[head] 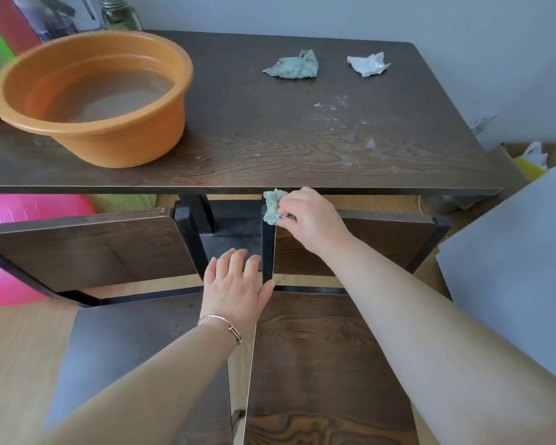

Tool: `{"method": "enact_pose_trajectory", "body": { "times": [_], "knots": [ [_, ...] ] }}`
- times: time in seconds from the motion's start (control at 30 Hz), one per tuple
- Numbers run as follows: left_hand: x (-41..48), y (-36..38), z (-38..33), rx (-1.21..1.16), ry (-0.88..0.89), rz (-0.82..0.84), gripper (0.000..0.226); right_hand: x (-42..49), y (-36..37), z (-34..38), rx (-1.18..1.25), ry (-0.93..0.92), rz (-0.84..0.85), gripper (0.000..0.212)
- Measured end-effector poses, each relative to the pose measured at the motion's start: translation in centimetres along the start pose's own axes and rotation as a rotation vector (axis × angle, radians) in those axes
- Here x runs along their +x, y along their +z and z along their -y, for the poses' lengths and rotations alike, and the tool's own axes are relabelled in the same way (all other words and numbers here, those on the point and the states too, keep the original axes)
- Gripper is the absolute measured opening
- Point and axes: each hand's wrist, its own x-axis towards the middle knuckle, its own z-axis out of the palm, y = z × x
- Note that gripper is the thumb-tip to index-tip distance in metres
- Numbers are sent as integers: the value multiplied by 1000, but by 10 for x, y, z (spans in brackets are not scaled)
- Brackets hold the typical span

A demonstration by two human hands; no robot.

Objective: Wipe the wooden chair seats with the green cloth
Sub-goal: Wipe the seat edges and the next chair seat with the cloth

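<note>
The cloth (273,208) is bunched in the right hand (312,220), whose fingers (286,207) are curled around it. It lies against the top left corner of the right chair's back (382,239), just under the front edge of the desk (270,149). The left hand (235,284) is relaxed with straight, spread fingers and holds nothing, above the gap between the left seat (135,342) and the right seat (328,358). On the desk stands an orange basin (93,130) with water, and farther right lie a crumpled green rag (294,65) and a white tissue (368,64), apart from each other.
</note>
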Motion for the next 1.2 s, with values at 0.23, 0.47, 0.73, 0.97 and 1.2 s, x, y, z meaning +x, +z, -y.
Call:
{"method": "enact_pose_trajectory", "body": {
  "times": [0.23,0.47,0.73,0.97,1.2],
  "knots": [
    [21,-20,-16,-32,11,-94,61,-18,-11,-19,-4,43,-13,16],
    [39,-35,-45,-44,50,-174,58,-53,-42,-73,-63,129,17,18],
    [59,-49,-94,-79,60,-215,64,-107,-100,-143,-152,271,36,26],
    [62,-46,-115,-100,56,-208,65,-141,-128,-184,-233,340,60,24],
    [44,-17,-129,-124,159,-153,60,-185,-123,-192,-112,680,-92,17]
  ]
}}
